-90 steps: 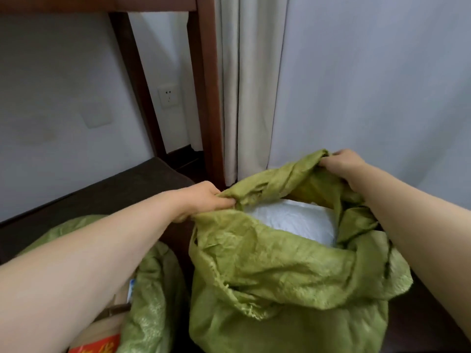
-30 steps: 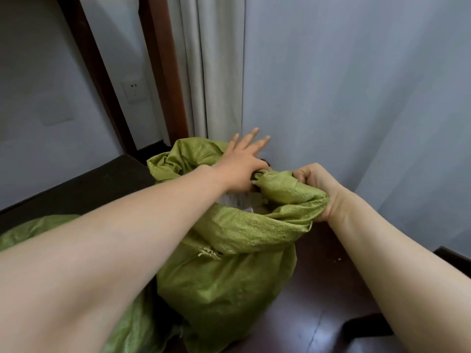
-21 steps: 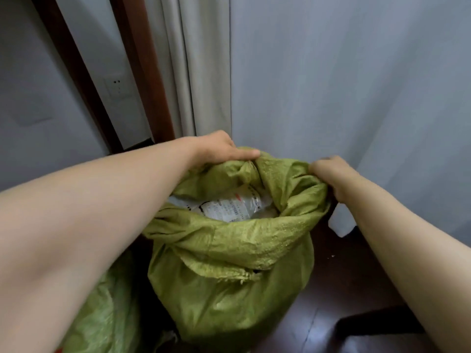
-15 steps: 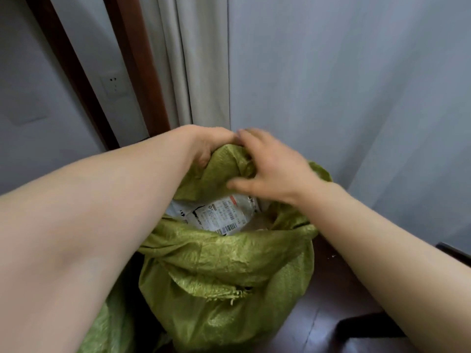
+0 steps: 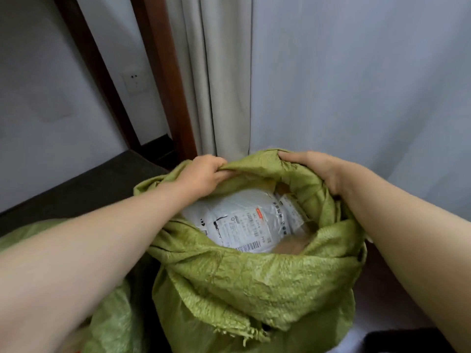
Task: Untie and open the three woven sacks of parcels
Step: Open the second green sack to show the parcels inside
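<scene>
Green woven sack (image 5: 254,289): upright on floor (image 5: 377,291), centre of view, just in front of curtain; mouth open, rim rolled outward in thick crumpled folds, frayed edge at front.
L hand (image 5: 201,175): on far-left part of rim; fingers (image 5: 220,171) curled over fabric, gripping a bunched fold.
R hand (image 5: 318,169): on far-right part of rim; fingers (image 5: 288,156) curled round the rolled edge.
Hands: well apart, sack mouth spread wide betw. them.
Parcel (image 5: 237,222): white plastic mailer w/ printed label + barcode, lying face up inside sack, at top.
Tan item (image 5: 290,247): inside sack, just right of mailer, mostly hidden by rim.
2nd sack (image 5: 112,317): same green weave, lower left, just beside 1st sack, mostly behind L forearm; tied or open, can't tell.
Curtain (image 5: 224,85): pale, hanging behind sack.
Wood post (image 5: 165,72): dark brown, just left of curtain.
Socket (image 5: 133,80): white, on wall left of post.
</scene>
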A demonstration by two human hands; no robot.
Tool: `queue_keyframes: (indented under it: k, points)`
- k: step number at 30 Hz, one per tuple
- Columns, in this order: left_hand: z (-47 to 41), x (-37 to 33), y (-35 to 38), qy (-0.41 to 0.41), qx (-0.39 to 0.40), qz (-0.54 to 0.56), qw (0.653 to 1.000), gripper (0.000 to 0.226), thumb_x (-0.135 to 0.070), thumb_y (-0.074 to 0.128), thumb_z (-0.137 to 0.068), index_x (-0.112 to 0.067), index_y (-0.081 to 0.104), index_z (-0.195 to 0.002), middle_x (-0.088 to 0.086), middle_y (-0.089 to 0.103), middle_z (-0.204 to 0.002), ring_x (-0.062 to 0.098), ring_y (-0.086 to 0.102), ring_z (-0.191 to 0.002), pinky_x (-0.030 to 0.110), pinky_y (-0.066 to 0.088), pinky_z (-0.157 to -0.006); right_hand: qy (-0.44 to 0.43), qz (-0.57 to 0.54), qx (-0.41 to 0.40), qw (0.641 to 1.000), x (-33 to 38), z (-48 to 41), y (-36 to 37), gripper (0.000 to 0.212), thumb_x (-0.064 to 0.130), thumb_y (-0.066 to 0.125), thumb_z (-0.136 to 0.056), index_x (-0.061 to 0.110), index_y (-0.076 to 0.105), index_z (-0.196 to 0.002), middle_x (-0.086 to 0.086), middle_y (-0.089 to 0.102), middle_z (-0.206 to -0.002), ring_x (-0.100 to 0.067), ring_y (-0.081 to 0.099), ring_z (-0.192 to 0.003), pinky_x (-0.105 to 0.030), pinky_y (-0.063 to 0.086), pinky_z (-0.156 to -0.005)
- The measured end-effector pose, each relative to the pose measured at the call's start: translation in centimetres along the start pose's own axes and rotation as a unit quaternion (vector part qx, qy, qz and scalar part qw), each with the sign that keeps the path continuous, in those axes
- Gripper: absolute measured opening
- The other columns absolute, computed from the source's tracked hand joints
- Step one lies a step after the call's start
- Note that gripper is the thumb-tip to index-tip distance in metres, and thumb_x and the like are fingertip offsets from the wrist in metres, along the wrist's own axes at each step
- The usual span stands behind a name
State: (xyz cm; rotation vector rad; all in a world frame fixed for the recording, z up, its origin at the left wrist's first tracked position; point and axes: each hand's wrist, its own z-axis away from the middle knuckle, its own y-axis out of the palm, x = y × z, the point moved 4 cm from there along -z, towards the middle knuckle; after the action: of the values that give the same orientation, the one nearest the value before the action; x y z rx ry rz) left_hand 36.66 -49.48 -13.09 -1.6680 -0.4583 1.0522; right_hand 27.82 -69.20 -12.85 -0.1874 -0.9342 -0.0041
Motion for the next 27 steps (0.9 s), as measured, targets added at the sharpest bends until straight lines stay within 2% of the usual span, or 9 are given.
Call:
queue_keyframes:
  k: [3, 5, 8, 11, 13, 15, 17, 20, 27]
  points:
    - [-1.5, -0.3, -1.0, -0.092, 0.062, 0.143, 0.984, 0.043, -0.051, 0.064, -0.08, -0.01, 0.061, -0.065, 0.001, 0.05, -0.054, 0.009, 0.044, -0.045, 0.022, 0.036, -0.048, -0.007, 0.215, -0.129, 0.968, 1.1, -0.6, -1.4, 0.049, 0.044, 0.067, -0.081, 0.006, 0.057, -0.11, -0.01, 0.064, -0.104, -0.03, 0.061, -0.093, -0.035, 0.049, -0.079]
    - [-2.4, -0.4, -1.8, -0.14, 0.079, 0.181, 0.97, 0.042, -0.051, 0.066, -0.078, -0.011, 0.063, -0.067, 0.003, 0.059, -0.06, 0.013, 0.054, -0.051, 0.019, 0.042, -0.049, -0.135, 0.42, -0.267, 0.857, 3.6, -0.1, -1.0, 0.043, 0.033, 0.063, -0.085, 0.012, 0.054, -0.121, -0.008, 0.058, -0.124, -0.028, 0.054, -0.114, -0.035, 0.044, -0.092]
    - [-3.5, 0.3, -2.0, -0.208, 0.088, 0.275, 0.935, 0.023, -0.031, 0.064, -0.079, -0.009, 0.066, -0.084, 0.012, 0.066, -0.081, 0.025, 0.062, -0.068, 0.025, 0.048, -0.06, -0.371, 0.371, -0.17, 0.834, 5.6, 1.8, 3.5, 0.055, 0.029, 0.06, -0.085, 0.021, 0.044, -0.137, 0.0, 0.049, -0.14, -0.017, 0.044, -0.129, -0.03, 0.034, -0.106]
    - [-3.6, 0.9, -1.2, -0.254, 0.115, 0.372, 0.885, 0.022, -0.024, 0.05, -0.077, -0.006, 0.063, -0.078, 0.016, 0.061, -0.076, 0.028, 0.057, -0.062, 0.031, 0.048, -0.066, -0.353, 0.482, -0.076, 0.798, 4.3, 0.5, 7.8, 0.077, 0.045, 0.064, -0.083, 0.017, 0.029, -0.145, -0.007, 0.047, -0.141, -0.024, 0.045, -0.129, -0.033, 0.038, -0.102]
    - [-3.7, 1.0, -1.0, -0.266, 0.12, 0.411, 0.864, 0.037, -0.031, 0.043, -0.079, -0.002, 0.063, -0.093, 0.019, 0.063, -0.091, 0.03, 0.057, -0.071, 0.033, 0.047, -0.071, -0.358, 0.513, -0.122, 0.771, 3.8, -1.2, 8.0, 0.045, 0.034, 0.056, -0.09, 0.013, 0.049, -0.13, -0.013, 0.061, -0.123, -0.031, 0.054, -0.114, -0.036, 0.044, -0.088]
    - [-3.7, 0.8, -1.7, -0.241, 0.065, 0.345, 0.905, 0.053, -0.045, 0.039, -0.083, -0.006, 0.059, -0.115, 0.015, 0.061, -0.12, 0.029, 0.058, -0.095, 0.035, 0.047, -0.086, -0.339, 0.441, -0.151, 0.817, 3.8, -2.6, 6.9, 0.025, 0.025, 0.053, -0.09, 0.01, 0.065, -0.106, -0.014, 0.067, -0.105, -0.032, 0.059, -0.102, -0.038, 0.048, -0.083]
    - [-2.7, -0.1, -2.4, -0.137, 0.017, 0.031, 0.99, 0.075, -0.066, 0.041, -0.08, -0.018, 0.043, -0.137, 0.011, 0.046, -0.14, 0.029, 0.045, -0.125, 0.041, 0.037, -0.105, -0.269, 0.338, -0.154, 0.889, 3.7, -3.8, 5.6, 0.022, 0.026, 0.055, -0.085, 0.009, 0.068, -0.089, -0.013, 0.07, -0.093, -0.031, 0.063, -0.094, -0.041, 0.05, -0.085]
    - [0.8, -0.6, -0.6, 0.024, 0.086, -0.275, 0.957, 0.114, -0.073, 0.06, -0.065, -0.022, 0.004, -0.15, 0.011, 0.025, -0.15, 0.028, 0.019, -0.141, 0.053, 0.013, -0.115, -0.191, 0.263, -0.158, 0.933, 3.5, -4.2, 4.5, 0.025, 0.029, 0.057, -0.079, 0.007, 0.068, -0.08, -0.013, 0.071, -0.087, -0.031, 0.065, -0.089, -0.043, 0.053, -0.086]
    - [3.8, 5.4, -1.7, -0.035, 0.153, -0.192, 0.969, 0.077, -0.03, 0.062, -0.082, -0.045, 0.02, -0.144, 0.006, 0.038, -0.133, 0.026, 0.037, -0.123, 0.037, 0.04, -0.095, -0.077, 0.156, -0.218, 0.96, 1.5, -3.2, -0.6, 0.028, 0.028, 0.061, -0.081, 0.011, 0.049, -0.099, -0.01, 0.053, -0.101, -0.03, 0.051, -0.088, -0.034, 0.041, -0.074]
